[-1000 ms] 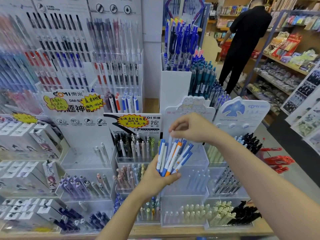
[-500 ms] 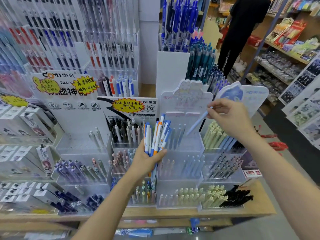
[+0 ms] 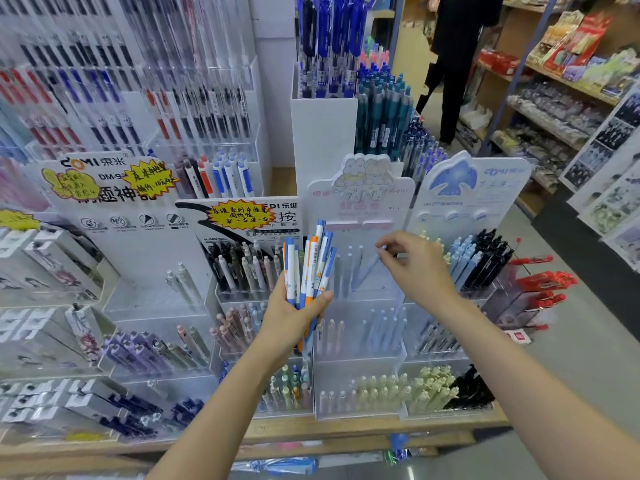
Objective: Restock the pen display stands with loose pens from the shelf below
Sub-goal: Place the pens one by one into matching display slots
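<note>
Right hand [image 3: 414,263] has dropped from mid-air a half second back into the top tier of the clear centre stand [image 3: 360,344], fingertips pinching a pale blue pen [image 3: 367,270] now leaning among the few there. Left hand [image 3: 294,306] keeps its fist around the blue, white and orange bundle [image 3: 308,265], beside that tier. One pen about placed; bundle remains to stock.

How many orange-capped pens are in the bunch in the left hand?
1. The single orange-capped pen stands mid-bunch among the blue-capped pens that the left hand grips. More could be hidden behind the front pens or inside the fist.
</note>
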A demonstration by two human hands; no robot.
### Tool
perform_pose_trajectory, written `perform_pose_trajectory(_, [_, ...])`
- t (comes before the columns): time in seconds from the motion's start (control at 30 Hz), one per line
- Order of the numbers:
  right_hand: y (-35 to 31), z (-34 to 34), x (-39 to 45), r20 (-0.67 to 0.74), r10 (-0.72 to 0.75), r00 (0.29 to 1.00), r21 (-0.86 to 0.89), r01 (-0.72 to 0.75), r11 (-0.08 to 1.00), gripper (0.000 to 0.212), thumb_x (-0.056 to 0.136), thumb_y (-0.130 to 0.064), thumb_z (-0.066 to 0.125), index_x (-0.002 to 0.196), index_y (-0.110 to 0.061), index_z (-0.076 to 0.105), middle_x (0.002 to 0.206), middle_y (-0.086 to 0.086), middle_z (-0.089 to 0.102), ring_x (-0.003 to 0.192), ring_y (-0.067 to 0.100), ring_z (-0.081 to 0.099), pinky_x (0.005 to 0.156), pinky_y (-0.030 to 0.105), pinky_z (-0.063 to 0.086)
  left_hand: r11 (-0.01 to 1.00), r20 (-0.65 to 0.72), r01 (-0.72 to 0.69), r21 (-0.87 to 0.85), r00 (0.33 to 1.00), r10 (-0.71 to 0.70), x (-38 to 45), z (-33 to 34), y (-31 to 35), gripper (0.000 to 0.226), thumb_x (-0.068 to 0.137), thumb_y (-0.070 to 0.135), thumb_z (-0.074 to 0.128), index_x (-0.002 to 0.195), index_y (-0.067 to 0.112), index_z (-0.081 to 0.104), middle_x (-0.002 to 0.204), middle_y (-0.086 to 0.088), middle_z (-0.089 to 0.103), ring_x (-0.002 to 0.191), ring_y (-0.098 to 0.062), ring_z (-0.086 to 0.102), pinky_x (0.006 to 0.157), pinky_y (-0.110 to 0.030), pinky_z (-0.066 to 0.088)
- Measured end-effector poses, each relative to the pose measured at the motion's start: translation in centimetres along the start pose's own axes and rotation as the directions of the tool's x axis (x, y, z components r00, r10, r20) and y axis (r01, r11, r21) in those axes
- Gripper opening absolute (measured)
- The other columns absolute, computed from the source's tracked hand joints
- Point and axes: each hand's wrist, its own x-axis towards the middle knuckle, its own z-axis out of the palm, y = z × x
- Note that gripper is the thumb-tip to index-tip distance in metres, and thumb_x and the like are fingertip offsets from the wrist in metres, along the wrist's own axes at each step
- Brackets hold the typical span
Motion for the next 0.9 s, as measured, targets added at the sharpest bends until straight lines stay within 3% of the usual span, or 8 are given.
perform_pose_trajectory(0.13, [0.6, 1.0, 0.2, 0.085, -0.083, 0.993, -0.073, 0.089, 0.993, 0.013, 0.091, -0.008, 0.065, 0.100, -0.011, 0.074, 0.090, -0.005, 0.065, 0.081, 0.005, 0.061, 0.079, 0.012, 0.051, 1.000, -0.017, 0.001, -0.001, 1.000, -0.001, -0.1, -0.1, -0.1, 0.043, 0.090, 0.016, 0.073, 0.125, 0.030, 0.053, 0.079, 0.004, 0.065, 0.066, -0.010, 0.061, 0.066, -0.021, 0.054])
perform_pose_trajectory(0.2, [0.5, 1.8, 0.0, 0.059, -0.119, 0.991, -0.061, 0.122, 0.991, 0.014, 0.090, -0.007, 0.066, 0.100, -0.012, 0.075, 0.090, -0.006, 0.061, 0.079, 0.005, 0.061, 0.079, 0.013, 0.051, 1.000, -0.023, 0.010, -0.008, 1.000, -0.010, -0.1, -0.1, -0.2, 0.044, 0.090, 0.016, 0.073, 0.125, 0.031, 0.053, 0.080, 0.002, 0.066, 0.067, -0.010, 0.061, 0.067, -0.021, 0.054])
perform_pose_trajectory(0.33, [0.0, 3.3, -0.3, 0.024, -0.112, 0.993, -0.001, 0.112, 0.994, 0.014, 0.088, -0.010, 0.070, 0.101, -0.012, 0.075, 0.090, -0.005, 0.056, 0.076, 0.006, 0.062, 0.078, 0.016, 0.054, 1.000, -0.028, -0.004, -0.006, 1.000, 0.003, -0.1, -0.1, -0.1, 0.045, 0.090, 0.016, 0.073, 0.128, 0.029, 0.053, 0.080, 0.003, 0.066, 0.068, -0.010, 0.062, 0.068, -0.022, 0.055])
perform_pose_trajectory(0.47, [0.1, 3.8, -0.1, -0.031, -0.117, 0.993, -0.045, 0.115, 0.992, 0.014, 0.085, -0.013, 0.075, 0.099, -0.012, 0.076, 0.087, -0.002, 0.064, 0.072, 0.007, 0.059, 0.075, 0.026, 0.056, 1.000, -0.035, -0.013, -0.002, 0.999, 0.013, -0.2, -0.1, 0.1, 0.048, 0.090, 0.015, 0.073, 0.131, 0.026, 0.051, 0.079, 0.004, 0.065, 0.068, -0.009, 0.061, 0.067, -0.021, 0.054])
perform_pose_trajectory(0.7, [-0.2, 3.9, -0.2, -0.021, -0.067, 0.998, -0.068, 0.066, 0.996, 0.014, 0.086, -0.010, 0.071, 0.099, -0.014, 0.076, 0.087, -0.008, 0.055, 0.065, 0.004, 0.056, 0.073, 0.024, 0.055, 0.998, -0.047, -0.057, 0.035, 0.997, 0.058, -0.7, -0.1, 0.1, 0.057, 0.089, 0.014, 0.074, 0.139, 0.025, 0.048, 0.091, 0.004, 0.069, 0.074, -0.006, 0.065, 0.070, -0.021, 0.054])
perform_pose_trajectory(0.83, [-0.4, 3.9, -0.3, -0.001, -0.049, 0.999, -0.055, 0.048, 0.997, 0.019, 0.087, -0.007, 0.069, 0.104, -0.014, 0.074, 0.094, -0.004, 0.061, 0.072, 0.007, 0.060, 0.078, 0.028, 0.057, 0.995, -0.059, -0.091, 0.047, 0.994, 0.094, -1.0, 0.3, 0.3, 0.061, 0.088, 0.011, 0.074, 0.140, 0.025, 0.046, 0.107, 0.004, 0.071, 0.088, -0.004, 0.070, 0.078, -0.021, 0.058])
perform_pose_trajectory(0.9, [-0.6, 3.6, -0.4, 0.018, -0.037, 0.999, -0.062, 0.038, 0.997, 0.024, 0.088, -0.013, 0.070, 0.111, -0.017, 0.071, 0.103, -0.002, 0.061, 0.078, 0.007, 0.060, 0.077, 0.026, 0.056, 0.987, -0.040, -0.144, 0.074, 0.988, 0.147, -1.3, 0.3, 0.4, 0.066, 0.088, 0.008, 0.074, 0.137, 0.039, 0.043, 0.119, 0.012, 0.068, 0.102, 0.000, 0.068, 0.090, -0.022, 0.057])
